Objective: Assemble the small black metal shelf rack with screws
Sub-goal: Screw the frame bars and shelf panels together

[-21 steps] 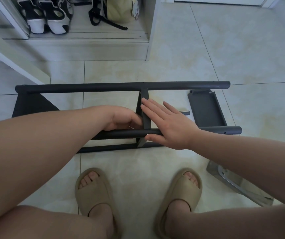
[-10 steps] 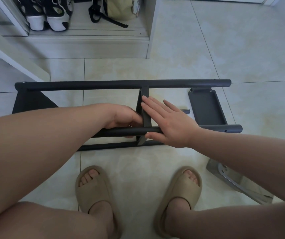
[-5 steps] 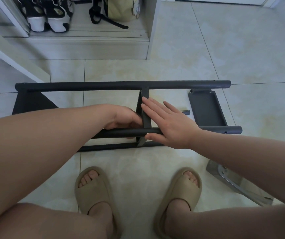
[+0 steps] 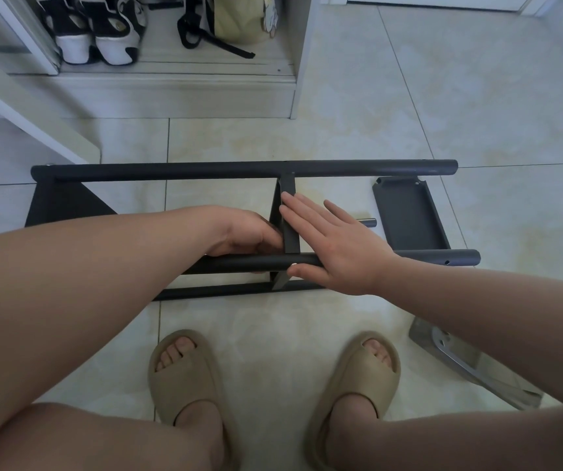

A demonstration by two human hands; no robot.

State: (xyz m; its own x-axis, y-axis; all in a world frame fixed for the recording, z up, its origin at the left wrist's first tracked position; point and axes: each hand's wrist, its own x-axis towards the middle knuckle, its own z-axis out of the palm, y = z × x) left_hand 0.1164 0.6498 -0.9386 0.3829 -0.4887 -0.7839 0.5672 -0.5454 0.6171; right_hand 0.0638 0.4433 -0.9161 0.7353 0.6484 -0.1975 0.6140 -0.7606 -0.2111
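Observation:
The black metal rack lies on its side on the tile floor, its far tube point(image 4: 205, 171) and near tube point(image 4: 436, 258) running left to right. A narrow middle shelf panel point(image 4: 288, 195) joins them. My right hand point(image 4: 338, 246) lies flat with straight fingers on that panel, thumb against the near tube. My left hand point(image 4: 242, 232) sits just left of the panel with fingers curled toward the joint; their tips and anything in them are hidden. A loose black shelf panel point(image 4: 409, 212) lies at the right end.
A short dark rod point(image 4: 370, 222) lies beside the loose panel. A clear bag with a metal part point(image 4: 460, 362) lies at the right under my forearm. A white slanted board point(image 4: 35, 120) and a cabinet with shoes point(image 4: 96, 28) stand behind. My slippered feet point(image 4: 185, 375) are near.

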